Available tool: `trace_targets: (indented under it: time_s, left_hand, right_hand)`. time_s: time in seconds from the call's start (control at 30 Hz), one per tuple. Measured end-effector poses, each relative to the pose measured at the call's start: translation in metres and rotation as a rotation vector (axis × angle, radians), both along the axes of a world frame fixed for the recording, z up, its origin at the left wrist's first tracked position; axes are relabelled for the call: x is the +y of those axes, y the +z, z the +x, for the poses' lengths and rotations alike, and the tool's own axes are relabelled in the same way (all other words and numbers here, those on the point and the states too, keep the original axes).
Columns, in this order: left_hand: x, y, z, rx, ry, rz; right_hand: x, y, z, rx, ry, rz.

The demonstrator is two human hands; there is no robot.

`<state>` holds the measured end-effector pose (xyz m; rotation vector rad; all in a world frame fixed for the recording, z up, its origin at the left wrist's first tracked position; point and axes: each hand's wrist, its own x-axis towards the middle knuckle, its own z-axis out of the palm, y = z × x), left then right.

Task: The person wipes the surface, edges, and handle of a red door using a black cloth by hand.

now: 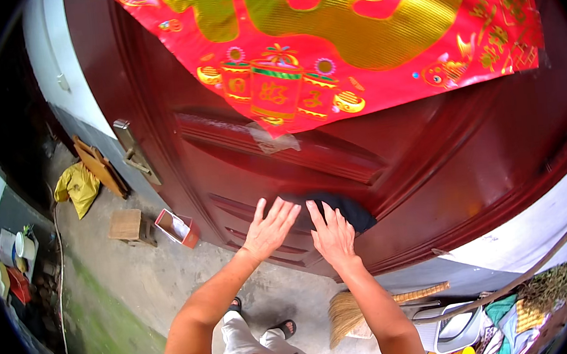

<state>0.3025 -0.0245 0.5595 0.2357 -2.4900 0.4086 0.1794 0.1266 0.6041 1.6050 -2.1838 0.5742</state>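
Before me stands a dark red panelled door. My right hand is stretched towards its lower part, fingers extended over a dark cloth and holding it by the door's face. The palm side is hidden. To its left, my left hand has its thumb apart and its fingertips near the cloth's edge; nothing shows in it. Above both hands hangs a red and gold paper decoration bearing characters, its lower corner over a patch of clear tape. A metal door handle is at the left.
On the concrete floor at left are a wooden stool, a red box, a yellow bag and leaning wooden boards. A straw broom, a long stick, a grey-white plastic container and cloths lie at right.
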Motion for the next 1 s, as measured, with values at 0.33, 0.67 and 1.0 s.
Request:
trace_targets:
  time_s: [0.33,0.67,1.0]
  left_hand:
    - [0.034,-0.019,-0.002,0.09,0.239,0.295]
    - [-0.001,-0.043,0.019,0.247,-0.108,0.803]
    - [-0.128,0.034,0.063,0.459,-0.121,0.299]
  right_hand:
    - [-0.033,-0.047,-0.009,0.008,0.224,0.125]
    - [-0.052,-0.056,0.023,-0.01,0.202,0.138]
    - [-0.182,-0.003,0.084,0.16,0.062,-0.177]
